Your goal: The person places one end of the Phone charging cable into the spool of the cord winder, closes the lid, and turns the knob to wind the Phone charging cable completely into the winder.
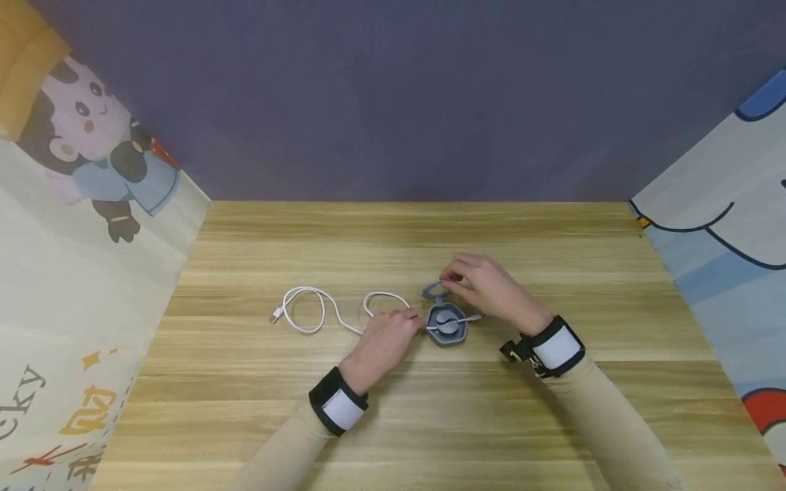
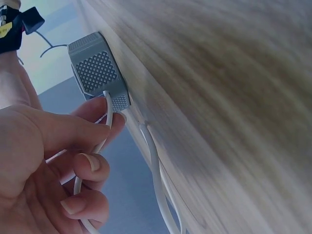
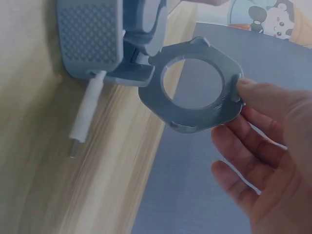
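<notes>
Grey cable winder (image 1: 446,325) sits mid-worktop (image 1: 430,409), a hexagonal case with its ring-shaped lid (image 1: 434,290) hinged open on the far side. Right hand (image 1: 488,290) is at the far side of the winder, fingertips pinching the rim of the lid; the right wrist view shows the lid (image 3: 192,87) tipped up off the body, thumb and fingers (image 3: 253,97) on its edge, the other fingers loosely spread. Left hand (image 1: 387,341) is just left of the winder, thumb and fingers clamped on the white cable (image 1: 319,310) right where it enters the case; the left wrist view confirms the cable (image 2: 105,126) running between the fingertips into a slot in the winder's textured side (image 2: 97,73). One short cable end with its plug (image 1: 474,318) sticks out of the winder's right side, lying flat on the worktop. The rest of the cable loops away to the left of the winder, loose on the wood, ending in a connector (image 1: 275,315) well apart from the case.
</notes>
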Demonstrator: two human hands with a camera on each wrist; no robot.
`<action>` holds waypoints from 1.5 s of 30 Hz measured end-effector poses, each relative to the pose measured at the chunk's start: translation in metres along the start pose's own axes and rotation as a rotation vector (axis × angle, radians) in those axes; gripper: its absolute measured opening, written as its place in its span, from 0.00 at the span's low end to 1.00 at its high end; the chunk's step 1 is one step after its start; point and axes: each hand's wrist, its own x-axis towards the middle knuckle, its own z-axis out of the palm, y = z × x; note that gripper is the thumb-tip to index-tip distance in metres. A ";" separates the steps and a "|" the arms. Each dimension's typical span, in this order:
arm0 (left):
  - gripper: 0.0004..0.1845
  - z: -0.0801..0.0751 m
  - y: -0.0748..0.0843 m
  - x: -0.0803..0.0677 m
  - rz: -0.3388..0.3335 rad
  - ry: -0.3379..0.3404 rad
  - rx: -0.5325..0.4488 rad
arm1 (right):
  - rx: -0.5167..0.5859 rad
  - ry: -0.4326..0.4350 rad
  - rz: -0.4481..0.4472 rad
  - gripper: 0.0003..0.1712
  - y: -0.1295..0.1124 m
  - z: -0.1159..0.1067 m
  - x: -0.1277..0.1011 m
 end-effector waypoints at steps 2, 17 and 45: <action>0.12 0.000 0.000 0.000 -0.001 -0.001 0.004 | 0.002 0.009 -0.016 0.05 -0.001 0.000 -0.004; 0.11 0.001 0.000 0.000 0.002 0.006 0.019 | 0.020 0.072 -0.150 0.07 -0.005 0.006 -0.033; 0.13 0.002 0.000 -0.001 0.011 0.001 0.017 | -0.090 0.137 -0.265 0.11 -0.006 0.036 -0.070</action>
